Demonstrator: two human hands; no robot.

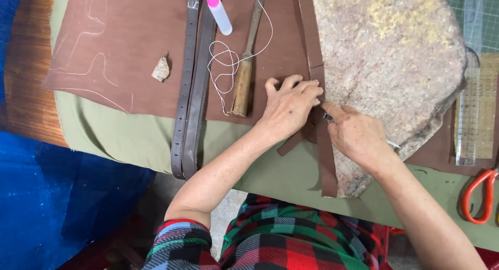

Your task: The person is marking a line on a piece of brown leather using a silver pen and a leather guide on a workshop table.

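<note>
A person in a plaid shirt works at a table covered in green cloth (pixel 130 140). The left hand (pixel 290 104) presses flat, fingers spread, on a brown leather strip (pixel 326 161) lying along the edge of a large stone slab (pixel 395 56). The right hand (pixel 358 135) is clenched around a small blade (pixel 328 116) — its tip touches the strip just beside the left fingertips. A wooden-handled tool (pixel 242 88), white thread (pixel 223 67), a belt (pixel 189 93), a ruler (pixel 468 93) and orange scissors (pixel 481 194) lie nearby.
</note>
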